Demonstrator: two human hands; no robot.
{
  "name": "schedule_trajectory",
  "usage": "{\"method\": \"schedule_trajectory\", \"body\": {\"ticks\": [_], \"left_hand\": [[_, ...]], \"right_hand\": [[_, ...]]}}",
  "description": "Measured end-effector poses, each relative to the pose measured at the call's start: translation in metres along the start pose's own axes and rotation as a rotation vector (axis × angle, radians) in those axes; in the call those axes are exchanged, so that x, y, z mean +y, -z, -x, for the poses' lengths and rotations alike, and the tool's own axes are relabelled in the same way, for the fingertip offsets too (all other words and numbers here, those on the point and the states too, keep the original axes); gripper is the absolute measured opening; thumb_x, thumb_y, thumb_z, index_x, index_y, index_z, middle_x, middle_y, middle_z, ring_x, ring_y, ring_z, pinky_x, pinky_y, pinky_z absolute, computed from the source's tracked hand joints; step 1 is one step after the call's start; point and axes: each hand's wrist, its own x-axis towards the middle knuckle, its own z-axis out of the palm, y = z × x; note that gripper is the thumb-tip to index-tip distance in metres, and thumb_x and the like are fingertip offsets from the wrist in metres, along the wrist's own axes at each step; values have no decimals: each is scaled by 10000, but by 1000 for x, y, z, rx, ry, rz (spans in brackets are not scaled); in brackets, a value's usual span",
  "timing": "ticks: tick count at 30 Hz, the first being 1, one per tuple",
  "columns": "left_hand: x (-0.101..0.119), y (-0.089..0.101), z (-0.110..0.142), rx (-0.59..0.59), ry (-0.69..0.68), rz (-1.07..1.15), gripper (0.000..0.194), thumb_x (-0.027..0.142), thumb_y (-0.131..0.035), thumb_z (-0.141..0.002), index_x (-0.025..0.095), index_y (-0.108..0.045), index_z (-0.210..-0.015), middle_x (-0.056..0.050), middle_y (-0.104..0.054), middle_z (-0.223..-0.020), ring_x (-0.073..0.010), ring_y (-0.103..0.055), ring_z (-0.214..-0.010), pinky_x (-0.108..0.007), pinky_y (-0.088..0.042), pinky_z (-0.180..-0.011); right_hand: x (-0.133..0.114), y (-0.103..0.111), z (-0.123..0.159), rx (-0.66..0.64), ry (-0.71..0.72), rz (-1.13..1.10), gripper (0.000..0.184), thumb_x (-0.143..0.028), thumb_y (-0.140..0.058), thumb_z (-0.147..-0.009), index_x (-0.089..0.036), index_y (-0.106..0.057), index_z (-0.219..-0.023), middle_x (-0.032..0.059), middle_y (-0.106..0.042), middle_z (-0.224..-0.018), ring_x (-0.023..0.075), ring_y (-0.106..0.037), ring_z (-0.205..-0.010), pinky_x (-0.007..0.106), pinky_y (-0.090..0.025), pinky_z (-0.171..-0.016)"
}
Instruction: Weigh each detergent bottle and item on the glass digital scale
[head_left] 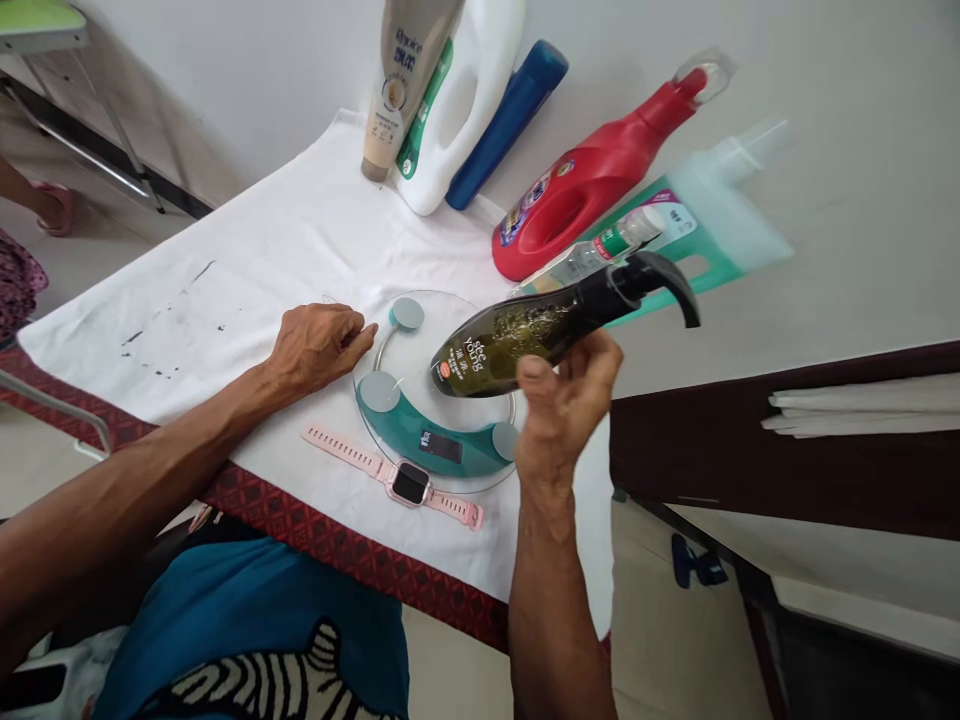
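Head view: the right hand [561, 415] grips a dark pump bottle [499, 345] — tilted, pinched between thumb and fingers — over the glass scale [401, 422] lying to that hand's left. The left hand [313, 345], fingers curled in, rests on the counter [240, 330] just beside the scale; a pink watch [410, 483] lies nearer the body than the left hand.

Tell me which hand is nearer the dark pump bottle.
Right. The right hand holds the pump bottle; the left hand is apart from it, by the glass scale.
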Motion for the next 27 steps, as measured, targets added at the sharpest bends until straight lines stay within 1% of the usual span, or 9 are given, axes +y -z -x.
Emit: {"method": "schedule_trajectory", "body": {"ticks": [2,4,8,11,15,18,21,24,27], "left_hand": [[0,2,0,2,10,-11,428,345,-520,-958,213,-340,-593,3,-443,-589,-122,-380,-571,-320,-226,-576],[0,3,0,-5,20,-21,429,368,-513,-968,211,-368,-595,-2,-462,-599,-126,-394,-578,-317,-229,-579],[-1,4,-1,-16,34,-39,430,404,-489,-979,207,-420,-602,-8,-498,-618,-137,-435,-599,-311,-235,-588],[-3,4,-1,-19,40,-33,441,412,-481,-984,207,-423,-597,-10,-511,-619,-138,-440,-597,-309,-234,-588],[-3,4,-2,-23,50,-23,446,416,-466,-989,206,-396,-602,-8,-508,-616,-131,-428,-592,-303,-236,-586],[-2,1,-4,-31,41,-1,445,424,-454,-991,205,-378,-611,-5,-501,-617,-127,-407,-584,-297,-237,-578],[-1,-3,-7,-50,26,14,456,430,-455,-985,205,-345,-604,2,-464,-591,-124,-365,-559,-297,-226,-565],[-1,-5,-9,-43,14,14,459,426,-455,-990,204,-346,-604,2,-463,-590,-124,-364,-555,-296,-220,-560],[-2,-6,-9,-25,7,13,466,411,-457,-1001,203,-354,-596,4,-464,-584,-122,-364,-550,-295,-222,-561]], "right_hand": [[-7,-11,-3,-15,-44,32,671,-582,-814,-824,-244,-561,-1345,107,-665,-1353,275,-678,-1205,484,-555,-1073],[-9,-20,-4,24,-77,88,647,-581,-851,-796,-238,-594,-1281,101,-692,-1277,273,-690,-1148,495,-563,-1066],[-5,-25,-1,65,-92,100,625,-595,-863,-775,-230,-628,-1223,76,-724,-1139,263,-702,-1082,505,-586,-1040],[-3,-13,-5,126,-106,60,625,-593,-811,-823,-220,-621,-1287,72,-730,-1144,250,-720,-1051,509,-599,-1027],[8,24,-31,400,-21,117,679,-571,-813,-822,-179,-609,-1337,121,-709,-1260,293,-720,-1132,524,-586,-1045],[35,54,-65,480,44,212,695,-569,-846,-775,-176,-615,-1298,137,-707,-1257,307,-712,-1137,510,-583,-1033],[75,71,-100,501,-30,254,708,-586,-843,-719,-176,-590,-1237,148,-704,-1241,302,-711,-1084,510,-584,-1004],[113,73,-127,542,-123,285,719,-592,-822,-681,-176,-558,-1206,155,-693,-1242,308,-697,-1107,515,-564,-1027],[138,64,-142,553,-165,309,702,-596,-806,-688,-180,-549,-1193,159,-683,-1233,313,-679,-1146,502,-549,-1044]]}}
